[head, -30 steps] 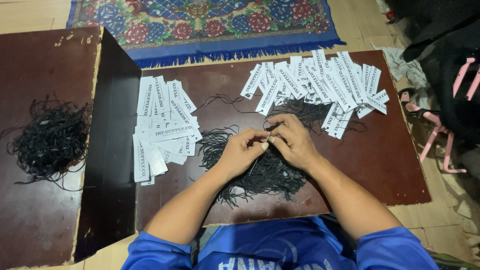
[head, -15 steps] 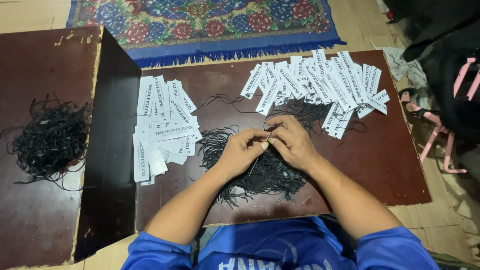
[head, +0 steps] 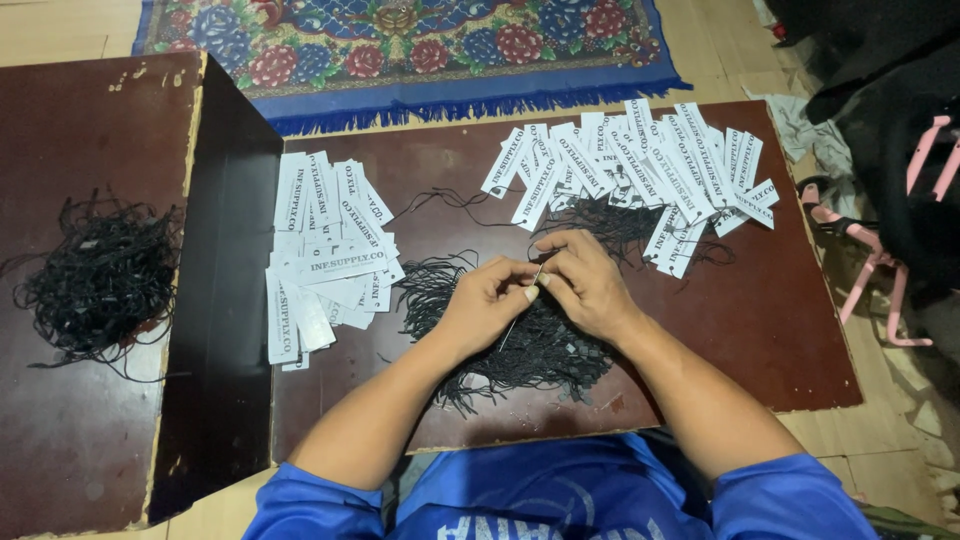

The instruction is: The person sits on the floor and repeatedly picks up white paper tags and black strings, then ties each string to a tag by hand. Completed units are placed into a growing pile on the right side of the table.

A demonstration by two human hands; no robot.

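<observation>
A: Pinching w/ both? Left hand (head: 487,303), right hand (head: 588,285)?

B: Yep, fingertips closing together on one black cord (head: 516,318), lifting it off cord pile (head: 520,340) mid-table, prob. keeping it untangled. Sitting btw. tag stack (head: 325,255) & tag fan (head: 640,165).

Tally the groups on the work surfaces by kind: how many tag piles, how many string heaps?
White tag piles: 2 (left pile, right pile)
Black string heaps: 2 (side heap, middle heap)
Total: 4
</observation>
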